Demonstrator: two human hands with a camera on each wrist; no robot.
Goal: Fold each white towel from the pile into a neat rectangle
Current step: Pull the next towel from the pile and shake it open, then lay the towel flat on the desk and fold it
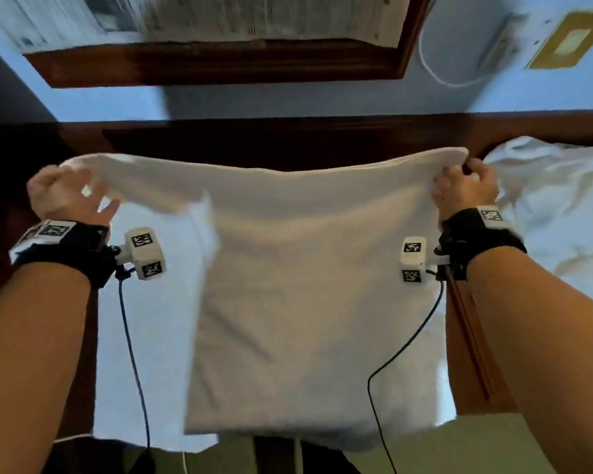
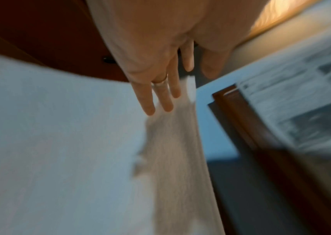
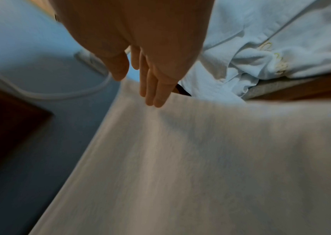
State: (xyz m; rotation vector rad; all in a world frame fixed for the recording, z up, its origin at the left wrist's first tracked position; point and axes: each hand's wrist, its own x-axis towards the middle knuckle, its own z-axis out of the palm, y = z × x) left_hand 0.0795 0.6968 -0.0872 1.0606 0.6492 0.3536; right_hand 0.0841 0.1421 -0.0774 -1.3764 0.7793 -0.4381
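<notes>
One towel [image 1: 308,285] in hand, lifted off the table and hanging as a flat sheet in front of the person; its lower hem drops out of the head view. Step, by my read: squaring it up for the first fold. Left hand [image 1: 65,196] holds the top left corner, seemingly pinched by thumb and forefinger, though blur makes that uncertain; the other fingers [image 2: 163,98] stick out straight and loose. Right hand [image 1: 466,188] is clamped on the top right corner, thumb under, fingers [image 3: 156,89] over the hem. Cloth is soft white terry, limp, and the top edge sags between the grips. Next move likely calls for bringing the corners together, edges matched, with tension kept even or it skews. Beyond: the pile [image 1: 555,213], crumpled white, on the dark wood table [image 1: 288,138], right of the held towel. Further back, a wood-framed panel [image 1: 220,66] on the blue wall.
</notes>
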